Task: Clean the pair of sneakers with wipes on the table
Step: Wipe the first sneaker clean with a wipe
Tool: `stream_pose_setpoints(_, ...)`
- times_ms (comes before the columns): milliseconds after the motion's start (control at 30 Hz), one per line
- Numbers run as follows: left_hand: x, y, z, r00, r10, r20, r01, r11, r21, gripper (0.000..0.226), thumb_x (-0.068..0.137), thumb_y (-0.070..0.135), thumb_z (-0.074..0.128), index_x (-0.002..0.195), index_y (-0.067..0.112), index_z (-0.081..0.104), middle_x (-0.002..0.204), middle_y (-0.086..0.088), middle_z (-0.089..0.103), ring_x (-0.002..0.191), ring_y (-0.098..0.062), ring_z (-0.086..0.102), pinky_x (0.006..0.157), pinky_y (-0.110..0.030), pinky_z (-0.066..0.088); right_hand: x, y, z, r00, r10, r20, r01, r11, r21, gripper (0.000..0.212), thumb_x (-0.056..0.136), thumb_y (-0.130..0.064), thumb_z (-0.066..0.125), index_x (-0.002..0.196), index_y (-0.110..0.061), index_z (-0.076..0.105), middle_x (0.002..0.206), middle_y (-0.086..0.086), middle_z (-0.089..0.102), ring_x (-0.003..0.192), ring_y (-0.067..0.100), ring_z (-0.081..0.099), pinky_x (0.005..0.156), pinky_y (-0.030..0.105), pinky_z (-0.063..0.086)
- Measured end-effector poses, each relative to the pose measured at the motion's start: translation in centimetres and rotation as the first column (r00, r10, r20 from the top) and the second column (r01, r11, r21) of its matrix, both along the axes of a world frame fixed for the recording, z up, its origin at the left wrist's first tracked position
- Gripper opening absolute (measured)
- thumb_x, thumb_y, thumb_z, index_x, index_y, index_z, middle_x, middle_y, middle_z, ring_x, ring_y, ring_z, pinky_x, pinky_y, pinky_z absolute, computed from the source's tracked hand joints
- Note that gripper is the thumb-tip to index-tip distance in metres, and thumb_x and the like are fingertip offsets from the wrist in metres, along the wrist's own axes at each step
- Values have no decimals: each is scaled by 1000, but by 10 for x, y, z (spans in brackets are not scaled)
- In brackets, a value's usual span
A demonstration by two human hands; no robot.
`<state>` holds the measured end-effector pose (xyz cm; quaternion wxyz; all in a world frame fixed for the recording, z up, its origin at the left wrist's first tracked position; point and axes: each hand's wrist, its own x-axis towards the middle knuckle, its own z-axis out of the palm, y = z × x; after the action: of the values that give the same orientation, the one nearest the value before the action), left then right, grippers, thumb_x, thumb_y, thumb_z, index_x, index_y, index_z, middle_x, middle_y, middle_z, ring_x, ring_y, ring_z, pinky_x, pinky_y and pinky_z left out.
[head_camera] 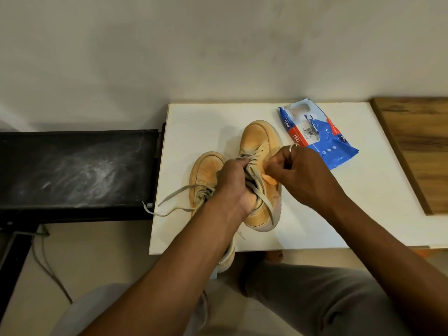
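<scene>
Both hands are closed: my left hand (232,183) grips the farther sneaker (257,139) at the laces (257,186), my right hand (299,174) pinches a small orange piece (270,179), so I should brace firmly and rub gently.

Left hand (234,187) gripping tan sneaker (257,139), right hand (300,173) pinching wipe (269,179), blue pack (322,139) beside.
</scene>
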<state>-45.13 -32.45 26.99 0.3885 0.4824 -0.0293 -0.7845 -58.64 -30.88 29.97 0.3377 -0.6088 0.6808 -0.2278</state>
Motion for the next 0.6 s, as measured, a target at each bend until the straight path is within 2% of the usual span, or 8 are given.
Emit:
stream_pose_setpoints(100, 0, -4, -3, 1000, 17, -5, -17, 1000, 25, 39, 101, 23, 45, 126, 0, 64, 115, -26, 71, 107, -44, 68, 98, -58, 52, -1, 11, 2, 998, -48, 46, 48, 999, 18, 25, 79, -49, 68, 84, -26, 66, 78, -6, 66, 75, 12, 65, 66, 22, 53)
stream_pose_setpoints(200, -1, -6, -6, 1000, -1, -9, 2, 998, 61, 45, 96, 28, 48, 131, 2, 61, 120, -28, 68, 111, -48, 66, 101, -64, 47, -4, 20, 6, 989, -51, 136, 42, 997, 68, 30, 65, -54, 67, 84, -31, 69, 82, -10, 70, 78, 10, 68, 73, 21, 55)
stream_pose_setpoints(333, 1, -8, -8, 1000, 0, -17, 1, 998, 56, 41, 100, 27, 46, 129, 3, 63, 122, -26, 67, 113, -47, 64, 103, -64, 45, -7, 26, 7, 989, 45, 138, -62, 990, 123, 22, 74, -41, 73, 96, -43, 67, 103, -10, 68, 94, 11, 64, 83, 24, 53)
stream_pose_setpoints(467, 0, -7, -6, 1000, 9, -4, -8, 998, 56, 40, 100, 26, 46, 129, 3, 63, 120, -26, 69, 110, -45, 66, 99, -62, 49, -6, 25, 4, 998, 38, 41, -40, 998, 38, 30, 80, -39, 70, 108, -31, 72, 103, -10, 68, 90, 9, 64, 82, 21, 53)
stream_pose_setpoints(600, 1, -4, 1, 1000, 15, 17, -15, 999, 33, 36, 102, 24, 46, 123, 3, 66, 112, -24, 72, 104, -41, 69, 96, -57, 53, -1, 9, 3, 995, 25, -97, -34, 996, -88, 26, 88, -31, 69, 112, -21, 72, 93, -13, 62, 78, 3, 58, 68, 6, 42)
